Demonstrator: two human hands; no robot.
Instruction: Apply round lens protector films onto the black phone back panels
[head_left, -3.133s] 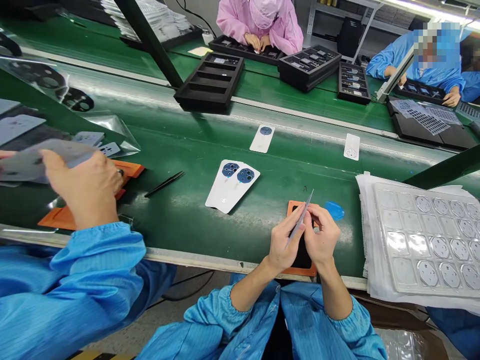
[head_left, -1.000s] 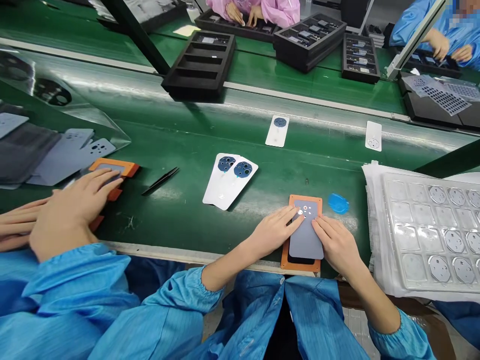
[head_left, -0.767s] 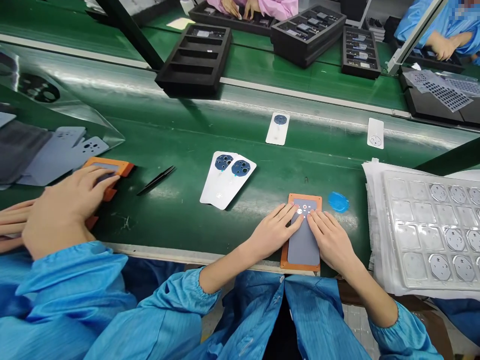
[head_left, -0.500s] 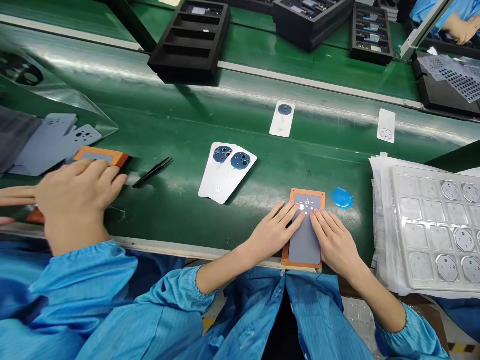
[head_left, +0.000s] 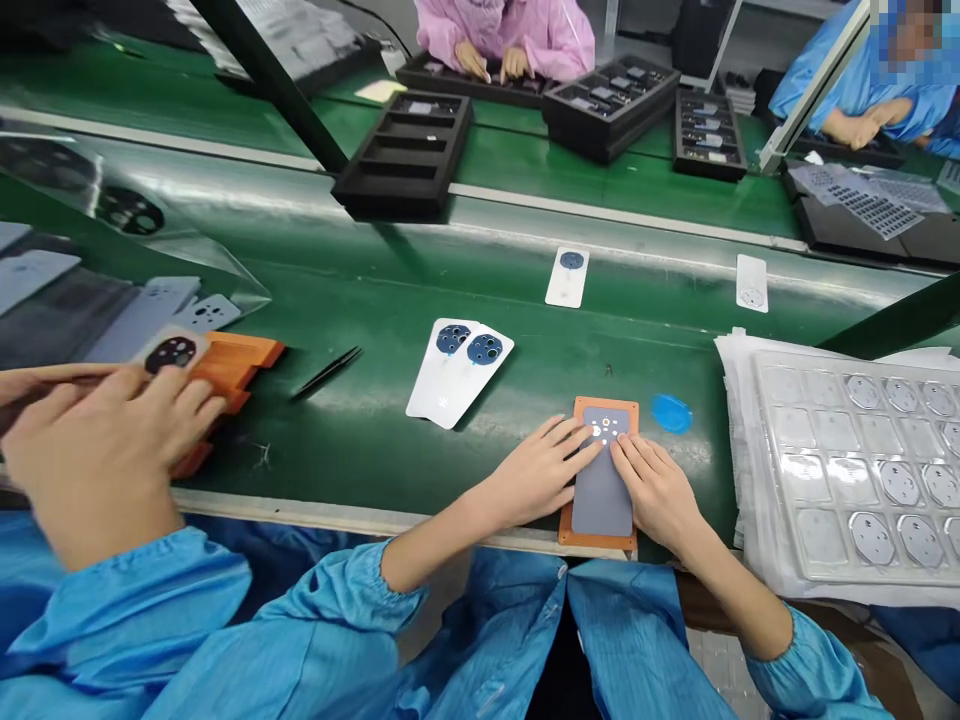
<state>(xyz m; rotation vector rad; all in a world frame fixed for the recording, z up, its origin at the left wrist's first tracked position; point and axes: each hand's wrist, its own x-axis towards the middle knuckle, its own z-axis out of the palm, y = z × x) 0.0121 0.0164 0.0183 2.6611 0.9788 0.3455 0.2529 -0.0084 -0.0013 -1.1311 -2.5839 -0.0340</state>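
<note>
A grey phone back panel (head_left: 601, 490) lies in an orange fixture (head_left: 566, 537) at the bench's front edge. White dots and a small ring mark its upper part. My left hand (head_left: 534, 472) rests on the panel's left side, fingers stretched out flat near the dots. From the right, my right hand (head_left: 661, 488) lays its extended fingertips on the same upper area. Neither hand grasps anything. A blue film disc (head_left: 671, 413) is just right of the fixture. Farther left, two overlapping white phone panels (head_left: 450, 385) carry dark blue camera patches.
At left, a co-worker's hand (head_left: 97, 460) is at another orange fixture (head_left: 240, 362) and a panel. Tweezers (head_left: 327, 373) lie beside it. A clear tray (head_left: 817, 470) of discs stands right. Black trays (head_left: 405, 155) and other people are beyond.
The view has tilted up, showing more of the far bench. My hands keep pressing on the same panel, little changed. The co-worker's hand at left has shifted, and a panel with a dark camera patch shows.
</note>
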